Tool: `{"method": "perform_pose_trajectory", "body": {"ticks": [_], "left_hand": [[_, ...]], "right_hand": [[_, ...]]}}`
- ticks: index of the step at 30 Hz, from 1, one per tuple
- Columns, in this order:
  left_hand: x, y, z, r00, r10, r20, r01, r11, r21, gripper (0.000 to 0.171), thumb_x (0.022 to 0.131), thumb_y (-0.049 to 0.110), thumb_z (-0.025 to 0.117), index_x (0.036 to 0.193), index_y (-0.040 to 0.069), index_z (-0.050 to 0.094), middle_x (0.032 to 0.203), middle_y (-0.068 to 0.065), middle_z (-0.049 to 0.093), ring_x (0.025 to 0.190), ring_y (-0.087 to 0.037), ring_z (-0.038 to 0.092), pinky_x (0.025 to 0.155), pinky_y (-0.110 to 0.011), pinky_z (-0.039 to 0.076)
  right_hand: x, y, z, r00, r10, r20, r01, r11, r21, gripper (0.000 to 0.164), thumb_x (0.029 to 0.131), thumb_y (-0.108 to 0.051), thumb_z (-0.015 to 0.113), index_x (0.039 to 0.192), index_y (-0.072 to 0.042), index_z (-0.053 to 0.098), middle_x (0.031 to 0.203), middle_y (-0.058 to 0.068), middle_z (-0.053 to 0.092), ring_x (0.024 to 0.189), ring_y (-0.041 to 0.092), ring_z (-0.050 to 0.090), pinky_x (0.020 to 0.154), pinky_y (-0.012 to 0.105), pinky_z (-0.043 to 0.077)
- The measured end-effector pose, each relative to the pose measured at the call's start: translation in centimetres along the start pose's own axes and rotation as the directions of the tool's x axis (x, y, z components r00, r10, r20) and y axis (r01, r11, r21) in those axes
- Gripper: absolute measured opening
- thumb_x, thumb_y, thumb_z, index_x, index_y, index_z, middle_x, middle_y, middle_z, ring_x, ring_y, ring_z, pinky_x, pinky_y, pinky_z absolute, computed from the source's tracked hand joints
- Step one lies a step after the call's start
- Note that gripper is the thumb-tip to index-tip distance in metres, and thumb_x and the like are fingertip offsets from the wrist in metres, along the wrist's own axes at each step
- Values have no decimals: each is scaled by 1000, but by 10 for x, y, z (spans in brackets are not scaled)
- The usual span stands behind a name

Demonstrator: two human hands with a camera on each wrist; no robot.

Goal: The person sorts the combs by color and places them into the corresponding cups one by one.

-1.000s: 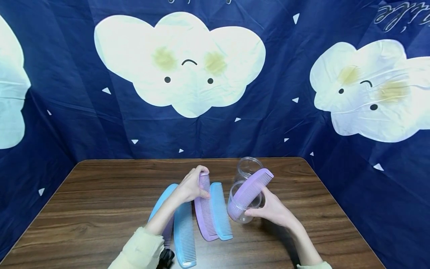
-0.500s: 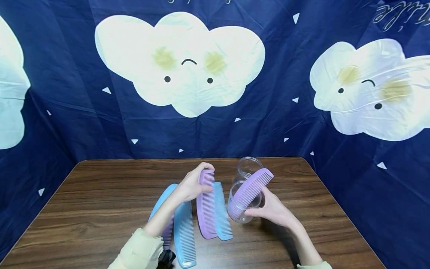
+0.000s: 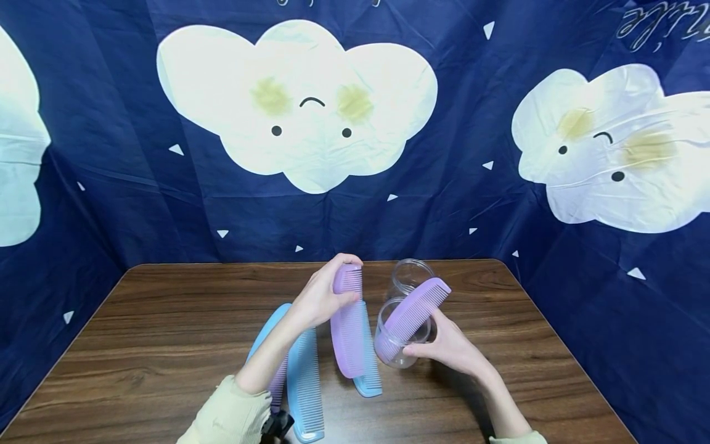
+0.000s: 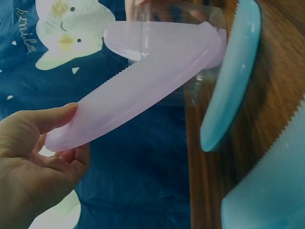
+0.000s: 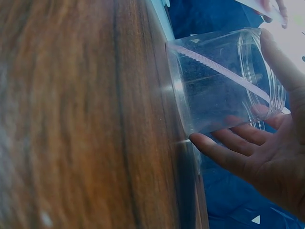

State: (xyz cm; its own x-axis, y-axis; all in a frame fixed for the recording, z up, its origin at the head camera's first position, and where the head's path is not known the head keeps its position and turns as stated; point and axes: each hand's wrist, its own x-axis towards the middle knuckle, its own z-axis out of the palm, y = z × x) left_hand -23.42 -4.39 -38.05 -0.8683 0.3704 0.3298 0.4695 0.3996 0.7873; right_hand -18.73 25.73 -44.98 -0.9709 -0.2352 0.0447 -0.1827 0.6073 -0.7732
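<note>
My left hand [image 3: 326, 295] pinches a purple comb [image 3: 349, 348] near its far end, between thumb and fingers. In the left wrist view this comb [image 4: 138, 90] is raised off the table and slants across the view. From above, it partly covers a blue comb [image 3: 370, 373] lying on the table. My right hand [image 3: 446, 345] holds a clear plastic jar [image 3: 400, 362] from the side, thumb near the rim in the right wrist view. The jar [image 5: 209, 105] stands upright on the table. Another purple comb [image 3: 417, 308] leans inside it, its upper end sticking out past the rim.
Behind the held jar stands a second clear jar [image 3: 412, 271]. Left of centre lie a blue comb [image 3: 306, 385], another blue comb [image 3: 270, 325] and a purple comb [image 3: 278, 385], partly hidden by my left forearm. A blue cloud-print cloth [image 3: 333, 228] hangs behind the wooden table [image 3: 166, 345].
My left hand has lifted the purple comb and carried it away from me and slightly right, so it now overlaps the blue comb. My right hand and the jar have stayed nearly still.
</note>
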Motion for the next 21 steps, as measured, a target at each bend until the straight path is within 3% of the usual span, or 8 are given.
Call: {"method": "perform_pose_trajectory", "body": {"ticks": [9,12,21], "left_hand": [[9,23,-4,997,48,-64,-51,997,-53,55,89,6,75,137,25,56,140,-2,62,110,-25,62,84,-39,56],[13,32,-5,995,59,-79,-65,995,-73,55,90,7,74,137,26,56,137,-2,63,106,-24,63,79,-36,57],[21,50,-2,984,80,-162,-105,983,-152,52,92,6,73,138,23,56,128,-7,64,105,-27,63,76,-38,60]], "right_hand": [[1,0,2,1000,26,2,-26,999,25,89,75,-39,91,149,-22,45,135,3,66,127,22,58,107,44,45],[1,1,2,1000,21,6,-21,1000,23,88,75,-40,91,148,-22,45,134,3,66,127,23,58,107,46,44],[1,0,2,1000,12,6,-12,1000,1,79,75,-42,91,141,-26,50,126,-2,68,121,18,58,103,38,46]]}}
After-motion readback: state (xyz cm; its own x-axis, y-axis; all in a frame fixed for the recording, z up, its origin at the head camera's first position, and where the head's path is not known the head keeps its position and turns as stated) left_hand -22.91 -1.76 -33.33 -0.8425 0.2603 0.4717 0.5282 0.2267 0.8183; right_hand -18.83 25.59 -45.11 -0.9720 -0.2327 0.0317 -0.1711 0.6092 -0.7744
